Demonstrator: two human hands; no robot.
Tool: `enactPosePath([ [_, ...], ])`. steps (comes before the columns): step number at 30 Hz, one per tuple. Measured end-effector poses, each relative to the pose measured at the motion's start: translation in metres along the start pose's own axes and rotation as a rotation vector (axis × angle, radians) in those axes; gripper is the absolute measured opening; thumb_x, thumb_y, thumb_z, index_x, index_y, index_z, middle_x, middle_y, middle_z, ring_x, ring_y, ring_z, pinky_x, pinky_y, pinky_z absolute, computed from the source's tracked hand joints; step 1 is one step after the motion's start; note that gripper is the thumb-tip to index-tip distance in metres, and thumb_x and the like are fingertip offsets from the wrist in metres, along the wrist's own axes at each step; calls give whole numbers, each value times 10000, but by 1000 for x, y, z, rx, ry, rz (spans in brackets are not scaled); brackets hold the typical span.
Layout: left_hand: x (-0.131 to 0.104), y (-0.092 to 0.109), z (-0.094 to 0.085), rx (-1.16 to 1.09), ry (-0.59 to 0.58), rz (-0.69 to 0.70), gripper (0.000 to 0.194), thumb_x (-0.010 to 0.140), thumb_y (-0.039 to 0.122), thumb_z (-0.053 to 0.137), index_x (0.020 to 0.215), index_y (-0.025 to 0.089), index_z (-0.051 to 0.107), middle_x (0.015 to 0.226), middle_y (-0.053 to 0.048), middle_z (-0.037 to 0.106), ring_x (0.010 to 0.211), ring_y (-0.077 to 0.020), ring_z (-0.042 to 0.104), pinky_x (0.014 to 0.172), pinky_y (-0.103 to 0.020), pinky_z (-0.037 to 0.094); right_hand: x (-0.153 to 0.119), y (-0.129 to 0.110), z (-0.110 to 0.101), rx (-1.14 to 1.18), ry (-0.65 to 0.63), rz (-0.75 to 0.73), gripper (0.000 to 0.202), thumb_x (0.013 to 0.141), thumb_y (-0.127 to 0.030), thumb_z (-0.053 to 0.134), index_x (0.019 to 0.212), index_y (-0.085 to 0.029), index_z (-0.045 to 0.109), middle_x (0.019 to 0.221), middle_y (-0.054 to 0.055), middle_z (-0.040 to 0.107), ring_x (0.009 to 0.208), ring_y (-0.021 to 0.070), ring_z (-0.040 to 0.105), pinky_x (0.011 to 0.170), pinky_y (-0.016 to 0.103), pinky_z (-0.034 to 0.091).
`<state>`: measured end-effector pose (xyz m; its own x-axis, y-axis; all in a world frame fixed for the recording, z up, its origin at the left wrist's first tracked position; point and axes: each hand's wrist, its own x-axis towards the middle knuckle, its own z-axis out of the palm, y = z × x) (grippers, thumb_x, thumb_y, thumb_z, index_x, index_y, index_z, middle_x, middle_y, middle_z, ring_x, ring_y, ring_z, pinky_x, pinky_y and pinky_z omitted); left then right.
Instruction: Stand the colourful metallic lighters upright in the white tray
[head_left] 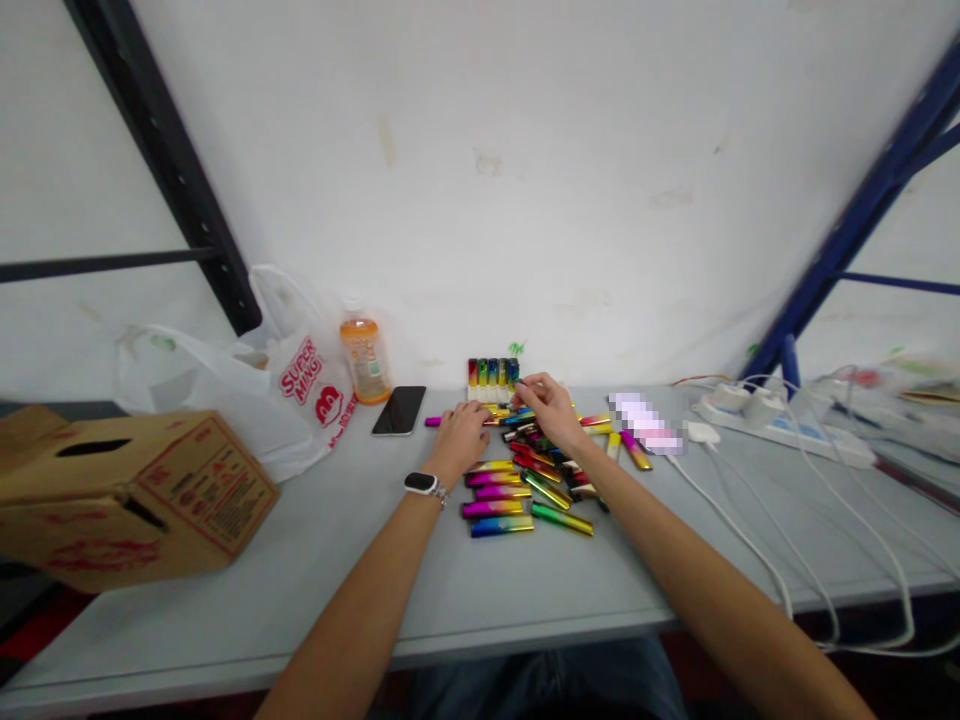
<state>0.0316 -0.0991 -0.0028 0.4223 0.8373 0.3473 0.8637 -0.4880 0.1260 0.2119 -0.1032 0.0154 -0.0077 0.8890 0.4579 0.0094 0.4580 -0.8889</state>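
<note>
Several shiny lighters (499,507) in rainbow colours lie on the grey table in front of me, some in a rough column, others in a loose heap. Behind them, against the wall, a row of lighters (493,371) stands upright in a small white holder (480,394). My left hand (461,437) rests at the left side of the heap, fingers stretched forward over the lighters. At the right end of the upright row, my right hand (549,405) is pinched, apparently around a lighter mostly hidden by the fingers.
On the left are a cardboard box (135,500), a white plastic bag (300,400), an orange drink bottle (365,360) and a black phone (400,411). A lit, blurred-out phone (646,422), white cables (739,530) and a power strip (787,430) occupy the right.
</note>
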Motion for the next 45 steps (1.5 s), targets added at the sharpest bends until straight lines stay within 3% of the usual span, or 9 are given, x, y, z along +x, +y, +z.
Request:
enactPosePath([
  [4, 1, 0, -1, 17, -1, 7, 282, 853, 146, 561, 1111, 211, 652, 1212, -97, 625, 1134, -285, 552, 944, -425, 429, 19, 13, -8, -119, -51, -74, 339, 810, -472, 656, 1002, -212, 555, 805, 9, 696, 701, 151, 635, 705, 300, 498],
  [8, 1, 1, -3, 7, 5, 1, 268, 860, 146, 555, 1100, 202, 659, 1213, -102, 629, 1144, -281, 553, 957, -415, 423, 40, 14, -9, -454, -15, -181, 251, 798, -401, 666, 939, -194, 658, 947, 52, 695, 837, 181, 630, 734, 302, 480],
  [17, 2, 3, -7, 1, -39, -31, 252, 895, 150, 526, 1095, 188, 673, 1150, -108, 662, 1095, -262, 599, 936, -384, 441, 92, 27, -10, -784, -192, -271, 185, 807, -177, 617, 992, -184, 637, 857, 21, 691, 692, 148, 590, 702, 267, 451],
  [23, 2, 0, -1, -29, -9, -22, 224, 885, 144, 537, 1052, 175, 683, 1095, -104, 666, 1024, -239, 619, 931, -354, 461, 108, 41, -11, -857, -235, -297, 145, 822, -177, 623, 963, -178, 655, 841, 37, 707, 712, 162, 601, 715, 271, 439],
  [31, 5, -6, 7, -160, 7, 4, 316, 834, 38, 519, 1095, 154, 654, 1139, -111, 656, 1072, -240, 610, 965, -355, 471, 117, 48, -13, -868, -262, -246, 139, 835, -193, 619, 964, -178, 670, 812, 28, 707, 673, 156, 609, 699, 269, 450],
  [40, 6, -12, 8, -414, 205, 16, 133, 866, 134, 601, 976, 169, 667, 991, -79, 691, 932, -213, 645, 899, -364, 505, 117, 48, -10, -835, -234, -255, 113, 848, -218, 619, 938, -185, 680, 808, 23, 714, 661, 152, 613, 695, 271, 454],
  [45, 8, -9, 2, -723, 303, -96, 116, 837, 162, 655, 951, 147, 675, 844, -58, 709, 757, -172, 651, 752, -303, 526, 121, 46, -12, -897, -220, -255, 128, 833, -221, 637, 935, -182, 703, 865, 39, 732, 781, 178, 641, 752, 286, 462],
])
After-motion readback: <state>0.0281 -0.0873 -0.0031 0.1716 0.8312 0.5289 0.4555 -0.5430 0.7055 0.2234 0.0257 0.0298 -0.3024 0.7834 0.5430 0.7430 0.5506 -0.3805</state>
